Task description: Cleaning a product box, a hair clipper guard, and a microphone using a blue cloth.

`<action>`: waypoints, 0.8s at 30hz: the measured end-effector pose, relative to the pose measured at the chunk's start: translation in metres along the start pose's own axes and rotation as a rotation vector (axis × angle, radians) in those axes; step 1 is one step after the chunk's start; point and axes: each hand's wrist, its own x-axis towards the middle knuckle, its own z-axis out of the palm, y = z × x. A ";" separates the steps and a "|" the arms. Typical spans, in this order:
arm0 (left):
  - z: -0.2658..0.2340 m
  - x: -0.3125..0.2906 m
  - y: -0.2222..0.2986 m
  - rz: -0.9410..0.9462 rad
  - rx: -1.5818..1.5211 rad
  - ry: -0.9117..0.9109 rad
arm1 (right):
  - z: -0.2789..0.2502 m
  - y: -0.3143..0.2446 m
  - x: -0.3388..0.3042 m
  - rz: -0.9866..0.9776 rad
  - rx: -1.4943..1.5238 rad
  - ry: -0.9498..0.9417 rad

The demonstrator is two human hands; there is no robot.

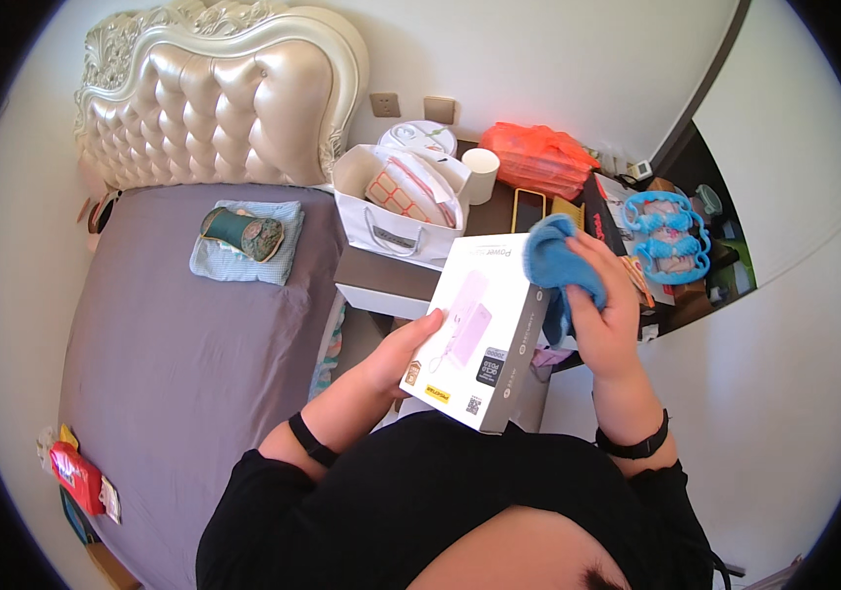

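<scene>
A white power bank box [469,324] is held up in front of my body, tilted, with a purple device pictured on its face. My left hand [403,352] grips it by the lower left edge, thumb on the front and the other fingers hidden behind. In my right hand [605,300] is a blue cloth [555,258], bunched between thumb and fingers. The cloth lies against the box's upper right corner and hangs down along its dark-printed side.
Beyond the box, a nightstand [381,280] bears a white paper bag [356,187], a white cup [480,175], a red plastic bag [538,157] and a phone [529,209]. Blue-handled massager-like item [671,236] lies right. On the left stands a bed [194,374] with a small pillow [243,233].
</scene>
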 end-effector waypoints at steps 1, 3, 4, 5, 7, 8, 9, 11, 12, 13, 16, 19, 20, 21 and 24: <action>-0.004 -0.001 0.004 0.006 -0.015 -0.012 | 0.009 -0.003 0.007 -0.079 -0.082 -0.091; -0.002 -0.002 0.014 0.094 -0.016 0.038 | 0.025 -0.006 0.012 -0.240 -0.205 -0.269; -0.003 -0.002 0.021 0.176 -0.010 0.082 | 0.034 -0.009 0.012 -0.276 -0.164 -0.356; -0.007 -0.002 0.029 0.193 -0.061 0.066 | 0.043 -0.013 0.010 -0.289 -0.102 -0.425; -0.016 -0.003 0.046 0.269 -0.094 0.028 | 0.058 -0.017 0.009 -0.305 -0.042 -0.496; -0.022 -0.005 0.052 0.306 -0.089 0.017 | 0.064 -0.019 0.009 -0.371 -0.043 -0.568; -0.024 -0.006 0.059 0.309 -0.068 0.035 | 0.070 -0.021 0.010 -0.437 -0.045 -0.639; -0.030 -0.008 0.069 0.281 -0.079 -0.004 | 0.080 -0.023 0.015 -0.461 -0.038 -0.630; -0.033 -0.009 0.072 0.253 -0.090 -0.037 | 0.085 -0.022 0.017 -0.480 -0.023 -0.621; -0.037 -0.008 0.076 0.233 -0.118 -0.016 | 0.089 -0.022 0.019 -0.480 -0.031 -0.625; -0.051 -0.011 0.087 0.134 -0.189 -0.052 | 0.100 -0.018 0.024 -0.465 -0.051 -0.602; -0.066 -0.012 0.097 0.038 -0.162 -0.163 | 0.105 -0.006 0.037 -0.323 -0.153 -0.394; -0.067 -0.013 0.100 0.034 -0.160 -0.168 | 0.106 0.001 0.040 -0.278 -0.230 -0.334; -0.065 -0.012 0.102 0.009 -0.144 -0.127 | 0.108 0.006 0.045 -0.167 -0.199 -0.263; -0.066 -0.005 0.108 -0.030 -0.107 -0.091 | 0.109 0.015 0.053 -0.005 -0.155 -0.166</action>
